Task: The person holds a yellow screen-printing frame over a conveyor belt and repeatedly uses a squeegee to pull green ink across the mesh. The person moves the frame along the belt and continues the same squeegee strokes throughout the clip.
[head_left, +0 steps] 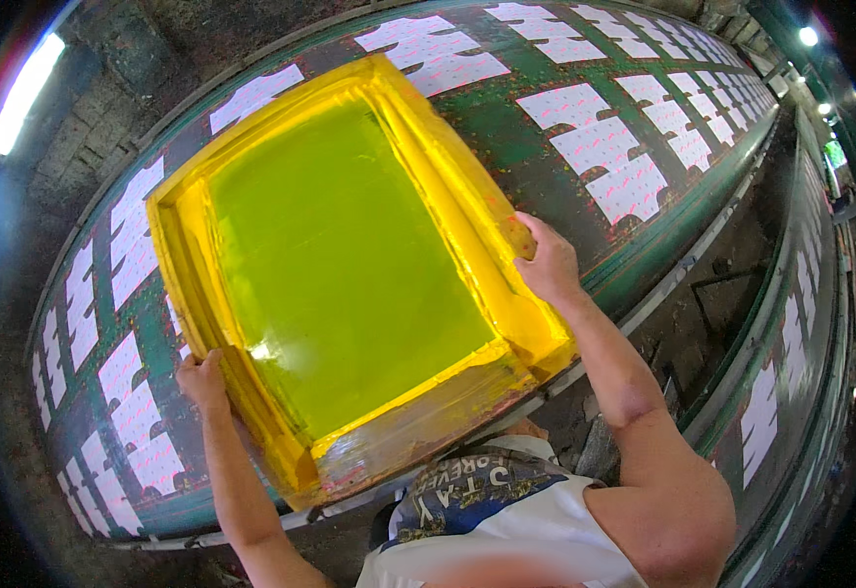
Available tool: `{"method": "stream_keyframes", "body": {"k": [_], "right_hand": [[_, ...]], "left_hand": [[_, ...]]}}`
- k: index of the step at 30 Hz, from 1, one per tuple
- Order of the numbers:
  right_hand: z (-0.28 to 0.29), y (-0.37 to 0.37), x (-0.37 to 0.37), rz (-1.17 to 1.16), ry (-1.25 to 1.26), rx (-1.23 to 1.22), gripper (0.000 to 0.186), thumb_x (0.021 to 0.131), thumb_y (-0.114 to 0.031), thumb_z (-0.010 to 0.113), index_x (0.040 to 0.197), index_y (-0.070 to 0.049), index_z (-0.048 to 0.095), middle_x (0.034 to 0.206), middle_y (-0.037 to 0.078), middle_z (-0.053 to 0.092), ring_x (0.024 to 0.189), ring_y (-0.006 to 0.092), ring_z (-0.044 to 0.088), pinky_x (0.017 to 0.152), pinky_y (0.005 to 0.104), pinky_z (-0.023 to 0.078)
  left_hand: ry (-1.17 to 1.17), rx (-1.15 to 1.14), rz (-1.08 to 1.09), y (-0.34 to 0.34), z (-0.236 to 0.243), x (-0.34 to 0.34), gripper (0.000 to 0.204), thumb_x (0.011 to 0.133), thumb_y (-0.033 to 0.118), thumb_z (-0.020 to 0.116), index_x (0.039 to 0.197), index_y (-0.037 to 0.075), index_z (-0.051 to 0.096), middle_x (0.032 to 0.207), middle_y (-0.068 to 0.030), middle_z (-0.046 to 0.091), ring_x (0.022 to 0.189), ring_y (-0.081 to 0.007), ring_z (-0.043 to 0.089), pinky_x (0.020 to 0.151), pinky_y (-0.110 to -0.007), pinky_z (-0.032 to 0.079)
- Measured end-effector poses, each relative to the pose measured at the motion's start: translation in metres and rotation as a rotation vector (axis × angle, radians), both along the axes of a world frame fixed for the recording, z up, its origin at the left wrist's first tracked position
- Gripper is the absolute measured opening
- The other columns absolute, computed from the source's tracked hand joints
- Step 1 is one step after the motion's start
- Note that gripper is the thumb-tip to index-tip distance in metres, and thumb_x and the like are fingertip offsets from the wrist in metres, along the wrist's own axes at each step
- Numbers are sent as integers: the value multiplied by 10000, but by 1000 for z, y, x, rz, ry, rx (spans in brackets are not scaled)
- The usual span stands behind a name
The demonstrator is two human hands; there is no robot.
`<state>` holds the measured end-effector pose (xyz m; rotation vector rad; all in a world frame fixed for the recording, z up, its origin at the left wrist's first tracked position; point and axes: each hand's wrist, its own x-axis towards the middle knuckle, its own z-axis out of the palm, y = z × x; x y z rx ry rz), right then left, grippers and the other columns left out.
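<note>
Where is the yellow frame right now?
In the head view, the yellow frame is slightly left of centre, held between the left hand and the right hand, over the near edge of the green table.

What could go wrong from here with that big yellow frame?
The yellow frame is held only at opposite sides by the left hand and right hand, so it could tip or twist. White pieces lie close around it on the green table; a dropped edge might shift or mark them. It also hides part of the table, so contact there might go unnoticed.
</note>
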<state>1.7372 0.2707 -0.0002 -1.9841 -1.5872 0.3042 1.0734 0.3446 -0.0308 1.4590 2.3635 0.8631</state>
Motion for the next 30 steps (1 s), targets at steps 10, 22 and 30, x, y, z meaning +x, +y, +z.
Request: {"method": "stream_keyframes", "body": {"k": [10,22,30], "right_hand": [[-9,1,146,-97,97,-119,815,840,-57,847,1609,-148,592,1411,194,755,1271,409,737,1078,511,598],[-15,8,201,-32,66,-155,820,862,-59,845,1630,-125,566,1479,220,724,1364,415,703,1138,523,575],[-19,9,198,-31,8,-231,864,881,-57,851,1669,-97,499,1555,233,676,1419,438,658,1182,522,538]], "left_hand": [[-102,122,15,-5,2,176,315,785,184,915,813,-59,717,711,-116,685,649,-214,596,655,-426,509],[-78,73,64,2,-16,218,411,759,246,929,757,-58,652,698,-127,630,640,-287,571,657,-483,494],[-45,-7,78,3,-23,219,347,783,232,933,788,-38,715,682,-77,647,629,-207,572,617,-426,485]]}}
